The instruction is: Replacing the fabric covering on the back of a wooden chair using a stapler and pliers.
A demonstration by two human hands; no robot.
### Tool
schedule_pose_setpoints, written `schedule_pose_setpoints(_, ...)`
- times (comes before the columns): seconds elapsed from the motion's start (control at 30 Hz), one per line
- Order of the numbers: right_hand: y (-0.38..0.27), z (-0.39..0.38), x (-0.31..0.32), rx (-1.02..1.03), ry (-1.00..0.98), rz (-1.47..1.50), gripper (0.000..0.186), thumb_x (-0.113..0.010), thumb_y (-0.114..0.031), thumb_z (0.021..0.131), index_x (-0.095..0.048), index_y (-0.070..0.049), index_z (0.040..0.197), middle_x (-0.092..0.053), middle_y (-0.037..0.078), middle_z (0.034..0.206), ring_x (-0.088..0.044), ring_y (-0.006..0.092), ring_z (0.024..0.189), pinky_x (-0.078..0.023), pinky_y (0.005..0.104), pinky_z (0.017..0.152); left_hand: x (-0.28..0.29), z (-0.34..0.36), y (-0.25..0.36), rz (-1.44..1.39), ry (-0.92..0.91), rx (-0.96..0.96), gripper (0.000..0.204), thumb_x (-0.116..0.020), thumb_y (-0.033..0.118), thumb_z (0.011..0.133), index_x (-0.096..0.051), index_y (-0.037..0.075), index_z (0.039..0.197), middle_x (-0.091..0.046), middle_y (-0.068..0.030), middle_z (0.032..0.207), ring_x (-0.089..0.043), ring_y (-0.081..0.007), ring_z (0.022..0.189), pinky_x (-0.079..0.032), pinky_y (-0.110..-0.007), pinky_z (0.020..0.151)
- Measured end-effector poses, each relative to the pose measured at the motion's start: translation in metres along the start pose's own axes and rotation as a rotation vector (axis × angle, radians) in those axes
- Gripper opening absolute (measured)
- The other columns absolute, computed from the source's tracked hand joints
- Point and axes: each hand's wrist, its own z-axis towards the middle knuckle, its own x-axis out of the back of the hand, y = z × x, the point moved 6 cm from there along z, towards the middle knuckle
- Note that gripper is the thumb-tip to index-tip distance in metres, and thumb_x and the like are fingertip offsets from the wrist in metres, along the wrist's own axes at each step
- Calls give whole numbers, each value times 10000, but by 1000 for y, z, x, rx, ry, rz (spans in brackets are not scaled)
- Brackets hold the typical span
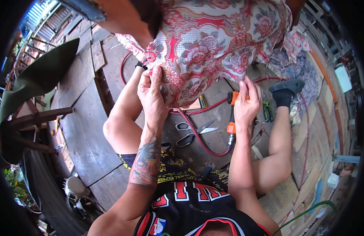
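Observation:
A red, white and grey floral fabric hangs over a piece at the top with brown wooden parts; what lies beneath it is hidden. My left hand pinches the fabric's near left edge between thumb and fingers. At the near right edge, my right hand grips the cloth with its fingertips, so the edge spans between both hands. Behind and beside my right hand is an orange and black air tool, partly hidden, joined to a red hose. Scissors with dark handles lie spread on the floor between my legs.
Green-handled pliers lie right of my right hand, near my shoed foot. A small dark cylinder is just below the fabric. To the left stands a dark green upholstered piece with wooden legs. Worn boards form the floor.

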Motion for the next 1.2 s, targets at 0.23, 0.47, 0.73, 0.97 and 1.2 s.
schedule_pose_setpoints(0.23,-185,77,-6,1160,-156,88,406,-729,18,680,-749,-86,1072,-704,39,1072,-629,248,997,-500,376,888,-19,-10,-12,-460,-70,288,483,-574,330,1035,-517,24,1404,-617,-117,1364,-581,-255,1267,-439,-462,1111)
schedule_pose_setpoints(0.47,-240,68,-49,1543,-607,-470,350,-633,-205,817,-734,-151,1148,-679,13,854,-671,166,879,-532,331,789,-18,-9,-2,-579,-54,262,442,-551,236,1029,-503,15,1408,-628,-109,1331,-605,-235,1229,-454,-446,1087)
schedule_pose_setpoints(0.73,-255,76,-60,1591,-711,-559,331,-634,-183,850,-712,-160,1171,-675,23,678,-724,186,669,-564,323,586,-24,-4,3,-639,-164,286,426,-619,131,976,-492,-23,1352,-661,-134,1240,-669,-204,1112,-517,-370,1015)
schedule_pose_setpoints(0.97,-256,74,-71,1607,-812,-424,49,-629,-145,846,-597,-109,858,-655,36,679,-711,205,638,-558,334,561,-13,-7,5,-260,-15,112,341,-566,160,1014,-530,16,1320,-629,-113,1227,-619,-203,1090,-474,-350,995)
schedule_pose_setpoints(1.2,-256,72,-71,1531,-837,-382,96,-635,-189,861,-574,-114,865,-618,41,640,-697,204,607,-537,341,521,-33,-26,43,639,173,-576,407,-787,246,864,-693,84,1226,-666,-98,1128,-581,-269,1062,-395,-389,970)
